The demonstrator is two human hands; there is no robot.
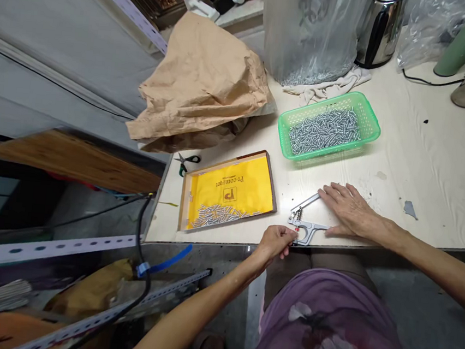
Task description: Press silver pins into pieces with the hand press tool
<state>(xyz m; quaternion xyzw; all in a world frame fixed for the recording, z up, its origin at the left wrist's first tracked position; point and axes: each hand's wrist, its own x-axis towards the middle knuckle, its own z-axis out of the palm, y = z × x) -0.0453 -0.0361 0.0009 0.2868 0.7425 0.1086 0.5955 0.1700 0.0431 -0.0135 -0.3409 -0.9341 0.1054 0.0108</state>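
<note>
At the table's front edge lies a small grey metal lever tool point(307, 231) with a curved frame, a dark spring and a long lever arm point(304, 202) raised at an angle. My left hand point(276, 242) is closed in a pinch at the tool's left end, beside a small red part; what its fingertips hold is hidden. My right hand point(346, 210) is open, fingers stretched out, with its fingertips at the far end of the lever arm and its thumb near the tool's lower handle. Small metal pins point(216, 215) lie in a shallow cardboard tray point(275, 192) left of the tool.
Behind the tool stands a green plastic basket point(367, 141) full of similar small metal pieces. Scissors point(186, 162) lie left of the tray. Further back are a crumpled brown paper bag point(209, 79), a clear plastic bag point(307, 33) and a steel kettle point(380, 29).
</note>
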